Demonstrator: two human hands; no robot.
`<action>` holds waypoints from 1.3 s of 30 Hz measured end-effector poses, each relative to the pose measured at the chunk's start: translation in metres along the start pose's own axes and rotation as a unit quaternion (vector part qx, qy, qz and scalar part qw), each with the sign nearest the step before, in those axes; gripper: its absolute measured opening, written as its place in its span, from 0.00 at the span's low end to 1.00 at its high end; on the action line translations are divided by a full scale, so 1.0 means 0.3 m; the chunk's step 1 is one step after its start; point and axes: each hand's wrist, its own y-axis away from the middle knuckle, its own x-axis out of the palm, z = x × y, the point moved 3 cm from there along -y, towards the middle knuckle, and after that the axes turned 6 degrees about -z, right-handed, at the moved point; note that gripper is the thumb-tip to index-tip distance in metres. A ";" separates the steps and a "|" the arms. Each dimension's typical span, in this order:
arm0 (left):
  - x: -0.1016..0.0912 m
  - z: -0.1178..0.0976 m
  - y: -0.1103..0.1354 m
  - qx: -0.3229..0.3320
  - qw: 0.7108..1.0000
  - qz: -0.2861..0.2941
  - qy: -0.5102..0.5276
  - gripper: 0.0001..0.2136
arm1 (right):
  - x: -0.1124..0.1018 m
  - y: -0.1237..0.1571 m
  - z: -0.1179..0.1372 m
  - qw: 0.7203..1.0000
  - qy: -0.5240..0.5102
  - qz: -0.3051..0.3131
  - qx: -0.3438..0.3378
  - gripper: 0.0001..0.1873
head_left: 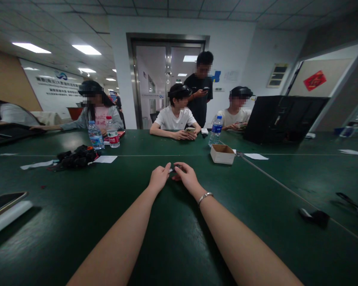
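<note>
My left hand (159, 177) and my right hand (187, 177) meet above the green table (167, 238), in the middle of the view. Between them is a small dark object with a shiny metal part (171, 170), too small to name. My left hand is closed on its near end, thumb on top. The fingers of my right hand pinch its other side and partly cover it. A silver bracelet (205, 198) circles my right wrist.
A small open cardboard box (222, 155) stands beyond my right hand. Water bottles (216, 131), a black bundle (77, 157), white papers (106, 159), a black case (282, 119) and a phone (7, 200) lie around. Several people sit or stand across the table.
</note>
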 end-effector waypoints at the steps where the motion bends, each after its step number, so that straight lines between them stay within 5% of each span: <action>1: 0.003 0.002 -0.001 -0.007 1.000 -0.002 0.002 0.27 | 0.000 0.000 0.000 1.000 -0.001 -0.001 0.001 0.16; 10: 0.014 -0.001 -0.015 0.051 0.980 -0.030 0.190 0.14 | -0.008 -0.009 -0.014 0.998 -0.024 -0.051 0.038 0.14; 24: -0.008 0.022 -0.019 -0.043 0.995 -0.047 0.079 0.25 | 0.025 0.012 -0.010 0.994 0.079 0.027 -0.069 0.13; 32: 0.003 -0.010 -0.018 0.031 0.963 -0.048 0.264 0.19 | 0.006 -0.009 -0.019 0.999 0.031 -0.021 -0.020 0.17; 39: 0.000 -0.018 -0.019 0.029 0.960 -0.007 0.278 0.16 | 0.008 -0.004 -0.021 0.998 0.048 -0.010 -0.029 0.14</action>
